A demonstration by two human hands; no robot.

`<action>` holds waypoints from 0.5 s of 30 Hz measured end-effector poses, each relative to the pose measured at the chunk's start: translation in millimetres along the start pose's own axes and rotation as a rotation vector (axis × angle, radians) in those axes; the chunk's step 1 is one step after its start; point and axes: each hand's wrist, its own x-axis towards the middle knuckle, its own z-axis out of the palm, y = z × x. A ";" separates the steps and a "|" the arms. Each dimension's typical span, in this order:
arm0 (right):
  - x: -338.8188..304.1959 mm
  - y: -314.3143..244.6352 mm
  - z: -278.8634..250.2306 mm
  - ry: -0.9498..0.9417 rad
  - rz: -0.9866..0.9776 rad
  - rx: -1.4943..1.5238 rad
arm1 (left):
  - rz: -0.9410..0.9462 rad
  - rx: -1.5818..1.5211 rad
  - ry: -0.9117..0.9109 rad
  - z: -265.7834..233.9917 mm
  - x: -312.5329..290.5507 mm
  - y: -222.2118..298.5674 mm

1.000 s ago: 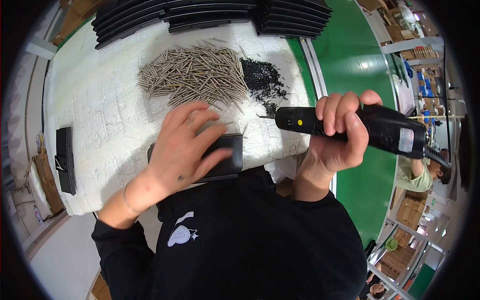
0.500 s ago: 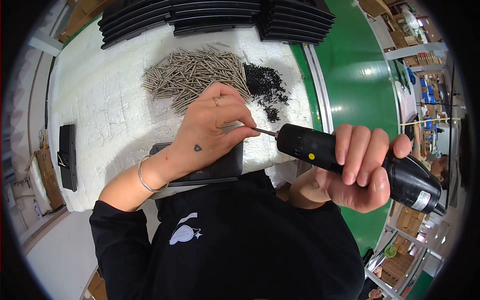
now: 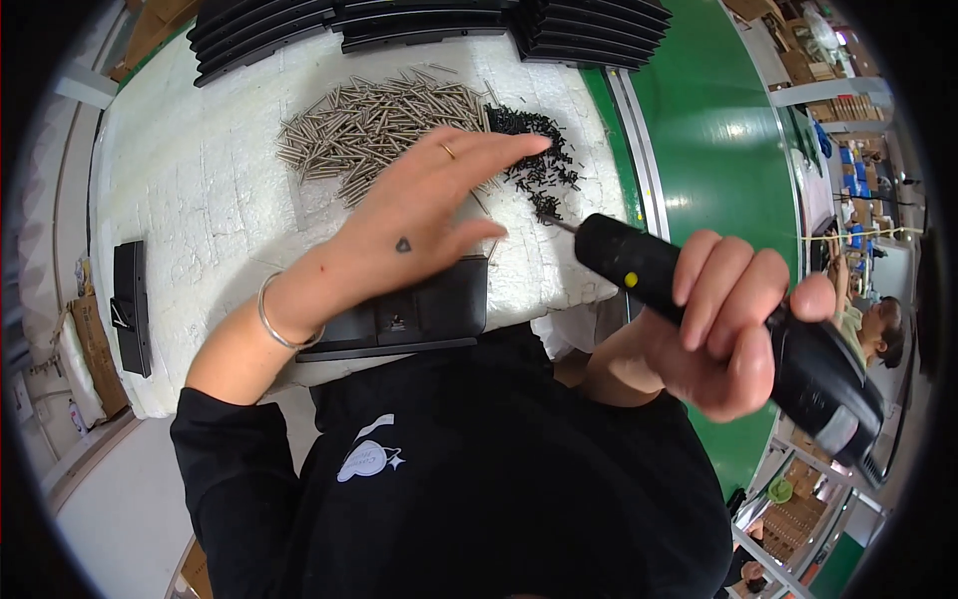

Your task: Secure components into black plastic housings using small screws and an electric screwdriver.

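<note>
My right hand (image 3: 723,309) is wrapped round a black electric screwdriver (image 3: 627,262), its thin bit pointing left toward the heap of small black screws (image 3: 544,165). Above a black plastic part (image 3: 439,304) at the table's near edge hovers my left hand (image 3: 419,205), with fingers stretched and thumb apart, reaching toward the black screws. I see nothing held in it. Behind that hand spreads a pile of silver metal pins (image 3: 369,125), partly covered by it. The hand and wrist hide some of the black part.
Stacks of black plastic panels (image 3: 594,35) stand along the far side of the white padded surface (image 3: 200,200). Another black part (image 3: 131,307) lies at the left edge. To the right runs a green table (image 3: 699,130). Another person (image 3: 878,329) is at the far right.
My left hand has left the screwdriver's bit, opened and moved slightly up toward the screws. The screwdriver has shifted a little right, its tip now higher.
</note>
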 end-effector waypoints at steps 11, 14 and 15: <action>-6.8 -12.2 -27.3 0.218 -0.004 0.027 | 0.550 0.349 -0.846 11.6 33.1 -29.8; -10.6 -11.2 -24.0 0.229 0.018 0.057 | 0.467 0.247 -0.735 7.9 22.2 -40.4; -10.7 -10.4 -24.9 0.226 0.016 0.059 | 0.390 0.173 -0.630 4.3 14.7 -42.9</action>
